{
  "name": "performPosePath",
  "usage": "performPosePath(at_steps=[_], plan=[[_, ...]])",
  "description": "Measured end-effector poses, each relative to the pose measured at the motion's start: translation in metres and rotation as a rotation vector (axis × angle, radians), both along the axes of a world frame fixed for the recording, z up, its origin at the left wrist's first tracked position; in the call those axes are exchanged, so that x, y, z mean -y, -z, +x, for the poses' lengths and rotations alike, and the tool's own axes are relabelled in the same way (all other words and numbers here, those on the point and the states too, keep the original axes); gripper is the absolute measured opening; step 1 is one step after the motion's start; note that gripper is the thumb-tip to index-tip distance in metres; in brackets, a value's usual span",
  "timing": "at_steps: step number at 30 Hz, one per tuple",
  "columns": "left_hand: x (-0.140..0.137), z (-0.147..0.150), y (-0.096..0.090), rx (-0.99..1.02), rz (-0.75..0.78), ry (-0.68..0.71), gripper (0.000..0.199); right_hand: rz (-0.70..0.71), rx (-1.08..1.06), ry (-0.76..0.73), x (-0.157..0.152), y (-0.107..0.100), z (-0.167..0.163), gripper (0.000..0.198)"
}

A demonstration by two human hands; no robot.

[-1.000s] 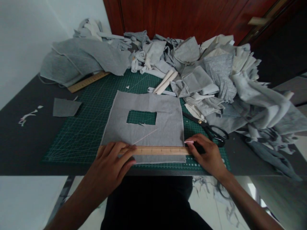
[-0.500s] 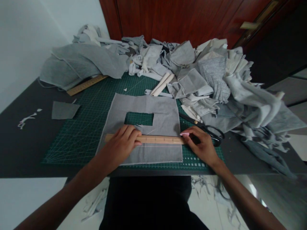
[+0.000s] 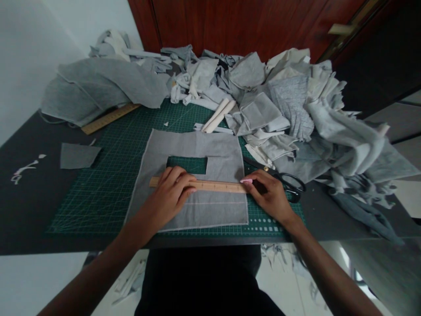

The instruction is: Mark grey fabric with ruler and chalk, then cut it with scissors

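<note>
A grey cloth piece (image 3: 220, 212) with a rectangular cutout lies on the green cutting mat (image 3: 82, 193). Across it, just below the cutout, rests a wooden ruler (image 3: 210, 185). My left hand (image 3: 173, 191) grips the ruler near its left end, thumb on the near edge and fingers over the top. At the cloth's right edge, my right hand (image 3: 269, 193) pinches a small pink piece of tailor's chalk (image 3: 246, 181) beside the ruler, whose right end it hides. A faint chalk line runs across the cloth nearer to me, parallel to the ruler.
Black-handled scissors (image 3: 292, 181) lie right of the cloth, close to my right hand. Heaped fabric scraps (image 3: 263, 109) fill the back and right. A second ruler (image 3: 110, 118) sits partly under grey fabric (image 3: 105, 83) at the back left. A small grey scrap (image 3: 80, 156) is at left.
The ruler has shifted away from me on the cloth, towards the cutout, with both hands. More of the chalk line below it shows. The view has turned slightly.
</note>
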State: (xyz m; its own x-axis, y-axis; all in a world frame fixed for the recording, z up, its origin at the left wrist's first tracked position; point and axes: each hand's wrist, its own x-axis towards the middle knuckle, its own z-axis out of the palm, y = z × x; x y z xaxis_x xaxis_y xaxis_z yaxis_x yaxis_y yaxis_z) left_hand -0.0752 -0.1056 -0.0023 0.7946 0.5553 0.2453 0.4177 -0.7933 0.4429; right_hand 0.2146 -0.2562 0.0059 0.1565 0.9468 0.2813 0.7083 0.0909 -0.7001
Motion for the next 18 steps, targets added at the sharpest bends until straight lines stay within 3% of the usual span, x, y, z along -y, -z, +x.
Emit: performPosePath(at_steps=[11,18], plan=[[-0.001,0.001,-0.002,0.046,-0.069,0.059,0.024,-0.055,0.032,-0.047,-0.018,-0.008,-0.008,0.014],[-0.003,0.000,0.001,0.078,-0.077,0.085,0.022,-0.076,0.040,-0.247,-0.048,-0.017,-0.031,0.017]])
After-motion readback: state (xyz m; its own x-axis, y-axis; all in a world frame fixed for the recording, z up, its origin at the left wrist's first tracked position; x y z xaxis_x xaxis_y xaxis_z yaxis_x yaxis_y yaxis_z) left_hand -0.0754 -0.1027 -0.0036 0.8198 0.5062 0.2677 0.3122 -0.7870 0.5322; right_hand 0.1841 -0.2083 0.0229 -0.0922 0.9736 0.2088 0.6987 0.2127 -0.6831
